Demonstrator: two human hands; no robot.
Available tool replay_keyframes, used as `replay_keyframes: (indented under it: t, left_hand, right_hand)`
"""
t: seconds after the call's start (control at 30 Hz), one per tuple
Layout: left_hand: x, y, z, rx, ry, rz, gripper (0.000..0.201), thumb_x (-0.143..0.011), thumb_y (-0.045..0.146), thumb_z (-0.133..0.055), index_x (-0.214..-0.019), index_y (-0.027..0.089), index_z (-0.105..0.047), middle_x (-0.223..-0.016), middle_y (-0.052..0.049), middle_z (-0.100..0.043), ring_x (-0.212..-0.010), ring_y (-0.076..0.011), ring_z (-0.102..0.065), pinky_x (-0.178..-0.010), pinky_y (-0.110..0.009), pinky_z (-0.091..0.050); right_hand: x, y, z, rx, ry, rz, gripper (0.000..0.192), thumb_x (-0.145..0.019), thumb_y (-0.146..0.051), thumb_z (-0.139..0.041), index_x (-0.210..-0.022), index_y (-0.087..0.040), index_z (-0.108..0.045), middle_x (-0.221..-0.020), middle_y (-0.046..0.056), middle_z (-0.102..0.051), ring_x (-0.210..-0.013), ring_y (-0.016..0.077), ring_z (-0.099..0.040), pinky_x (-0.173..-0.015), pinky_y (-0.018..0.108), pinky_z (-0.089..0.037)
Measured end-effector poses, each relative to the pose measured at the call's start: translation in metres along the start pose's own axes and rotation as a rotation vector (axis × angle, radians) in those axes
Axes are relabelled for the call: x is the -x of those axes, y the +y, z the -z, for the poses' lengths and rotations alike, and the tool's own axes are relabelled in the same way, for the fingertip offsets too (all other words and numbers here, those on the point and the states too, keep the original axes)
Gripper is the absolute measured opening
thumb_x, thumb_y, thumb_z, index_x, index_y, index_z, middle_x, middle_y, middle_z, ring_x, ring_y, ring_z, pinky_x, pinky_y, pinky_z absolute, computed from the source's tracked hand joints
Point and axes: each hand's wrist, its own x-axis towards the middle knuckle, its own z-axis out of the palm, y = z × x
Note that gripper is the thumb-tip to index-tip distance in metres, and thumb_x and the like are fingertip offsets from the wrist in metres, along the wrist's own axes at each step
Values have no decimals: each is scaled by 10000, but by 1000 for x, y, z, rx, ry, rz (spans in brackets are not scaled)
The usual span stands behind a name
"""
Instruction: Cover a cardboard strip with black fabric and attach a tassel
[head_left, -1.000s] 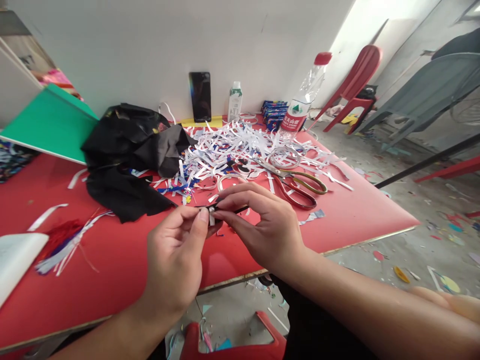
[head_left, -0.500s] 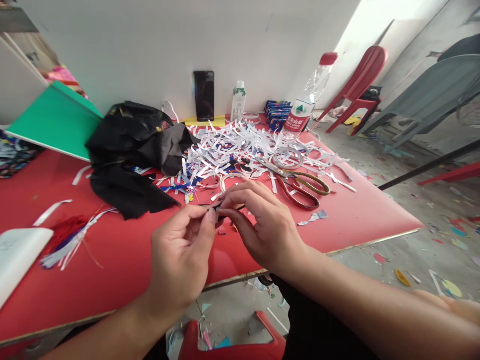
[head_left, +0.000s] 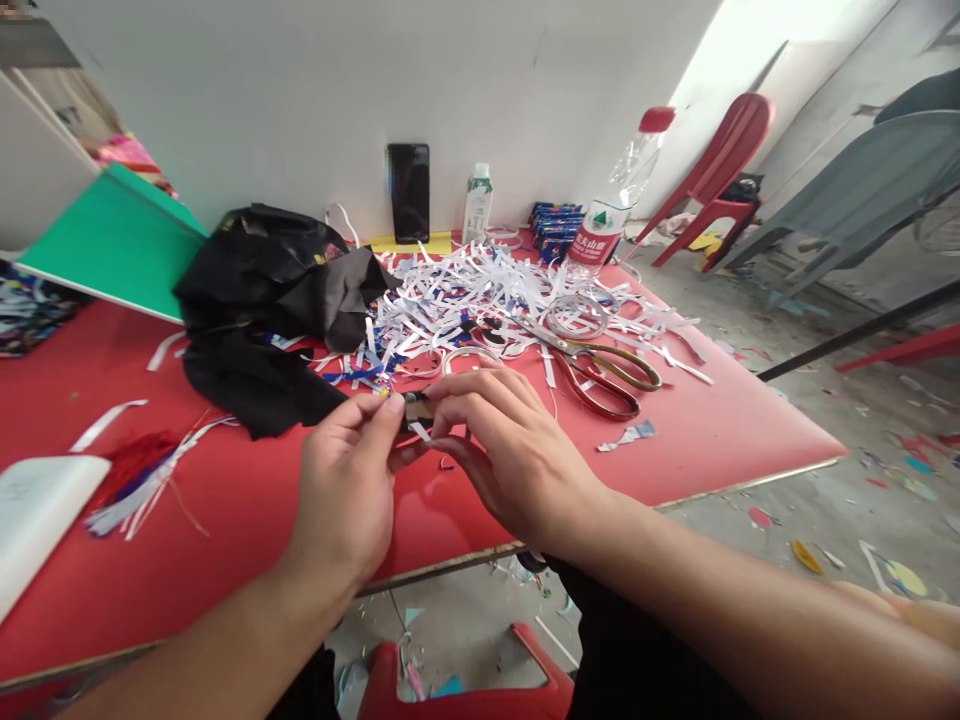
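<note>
Over the front of the red table, my left hand and my right hand meet at a small dark piece with a pale strip. My left thumb and fingers pinch its left end. On its right side my right fingers are curled and closed, partly covering it; its exact kind is not clear. Just behind my hands lie scissors with red and brownish handles, beside a heap of white and blue paper strips. A black cloth lies left of the heap.
A phone leans on the wall near a small white bottle, blue packets and a large red-capped bottle. At left are a green board, a white device and red and white threads. A red stool stands below.
My left hand has shifted slightly left, and its thumb has moved away from my right fingers. More of the dark piece and its pale strip now shows between my hands.
</note>
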Motion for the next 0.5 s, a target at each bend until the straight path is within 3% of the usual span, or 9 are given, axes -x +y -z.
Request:
replay_keyframes:
  t: [0.17, 0.23, 0.33, 0.4, 0.5]
  left_hand:
    - [-30, 13, 13, -14, 142, -123, 186, -798, 273, -845, -774, 174, -689, -778, -29, -761, -719, -196, -764, -711, -342, -677]
    - [-34, 14, 20, -79, 76, -133, 185, -814, 295, -848, -788, 176, -709, -786, -13, -747, -735, -183, -751, -711, -320, -670]
    - [-30, 11, 27, -266, -128, -102, 220, -886, 387, -834, -852, 183, -759, -768, -2, -722, -727, -145, -700, -691, -240, -624]
    - [-26, 7, 29, -362, -238, -77, 250, -918, 437, -818, -888, 193, -775, -779, -4, -731, -730, -132, -687, -694, -211, -600]
    - [-21, 5, 27, -365, -293, -26, 274, -912, 473, -826, -899, 203, -783, -800, -6, -742, -718, -131, -689, -652, -195, -587]
  right_hand:
    - [-2, 10, 21, 14, 133, -84, 74, -1072, -186, -603, -1009, -207, -637, -1110, 104, -763, -1053, 245, -702, -939, 391, -515]
    - [-3, 19, 29, 78, 156, -180, 149, -1078, -244, -612, -943, -212, -666, -951, 66, -747, -905, 226, -694, -829, 363, -497]
    - [-5, 32, 36, 146, 42, -352, 322, -1091, -352, -604, -812, -211, -682, -790, 38, -692, -765, 203, -640, -710, 337, -430]
    - [-6, 36, 36, 134, -20, -430, 219, -1037, -320, -692, -849, -209, -706, -853, 41, -722, -800, 199, -648, -709, 325, -424]
    - [-7, 36, 33, 90, -19, -472, 102, -928, -244, -812, -902, -208, -719, -920, 34, -750, -811, 182, -648, -722, 313, -442]
